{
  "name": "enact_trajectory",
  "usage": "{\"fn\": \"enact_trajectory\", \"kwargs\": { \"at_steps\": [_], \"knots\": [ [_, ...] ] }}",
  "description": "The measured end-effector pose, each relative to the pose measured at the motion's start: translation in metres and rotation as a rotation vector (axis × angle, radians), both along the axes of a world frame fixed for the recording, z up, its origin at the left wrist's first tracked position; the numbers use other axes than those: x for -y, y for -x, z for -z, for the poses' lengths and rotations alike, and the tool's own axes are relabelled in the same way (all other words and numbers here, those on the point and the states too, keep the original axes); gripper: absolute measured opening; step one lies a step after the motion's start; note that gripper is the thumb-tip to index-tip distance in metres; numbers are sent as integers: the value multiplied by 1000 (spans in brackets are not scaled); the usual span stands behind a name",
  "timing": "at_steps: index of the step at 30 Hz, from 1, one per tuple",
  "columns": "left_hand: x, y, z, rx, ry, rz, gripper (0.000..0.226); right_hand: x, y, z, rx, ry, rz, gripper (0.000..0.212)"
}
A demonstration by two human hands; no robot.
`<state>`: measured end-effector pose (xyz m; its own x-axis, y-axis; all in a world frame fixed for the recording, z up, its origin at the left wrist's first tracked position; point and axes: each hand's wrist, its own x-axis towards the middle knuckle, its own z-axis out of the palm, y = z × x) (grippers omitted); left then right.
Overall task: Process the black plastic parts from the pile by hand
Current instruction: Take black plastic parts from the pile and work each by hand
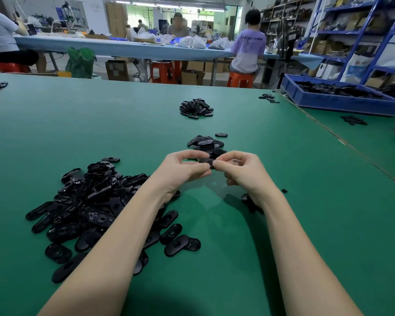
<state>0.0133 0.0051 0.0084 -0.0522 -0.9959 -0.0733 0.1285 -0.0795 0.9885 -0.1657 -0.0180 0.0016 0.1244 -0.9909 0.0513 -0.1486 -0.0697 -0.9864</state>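
A black plastic part (206, 161) is being pinched by left hand (183, 168) and right hand (242, 171) fingertips; gripping near its ends should steady the work.

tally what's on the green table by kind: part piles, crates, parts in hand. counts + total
Piles of black parts: 3, namely the big pile, the small pile and the far pile
Blue crates: 1, the crate
Parts in hand: 1, the part, pinched by left hand and right hand
Total: 5

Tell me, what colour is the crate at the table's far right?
Blue; the crate shows in the head view, filled with black parts.
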Motion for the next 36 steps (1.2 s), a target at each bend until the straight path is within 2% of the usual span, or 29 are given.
{"fn": "enact_trajectory", "kwargs": {
  "at_steps": [3, 6, 9, 17, 25, 36],
  "knots": [
    [1, -4, -2, 50, 76, 18, 24, 0, 1, -4, -38, 28, 24, 9],
    [0, -3, -1, 65, 120, -14, 22, 3, -1, -6, -183, 178, 115, 8],
    [0, 0, -1, 54, 143, -38, 22, 3, -1, -9, -231, 252, 125, 11],
    [1, -1, 0, 121, 159, -79, 24, 4, -2, -12, -202, 124, 43, 3],
    [2, 1, 2, 134, 201, -70, 26, -1, -5, -15, -56, -13, 85, 10],
    [2, 1, 2, 159, 209, -50, 26, 0, -3, -19, -139, -14, 89, 8]
  ]
}}
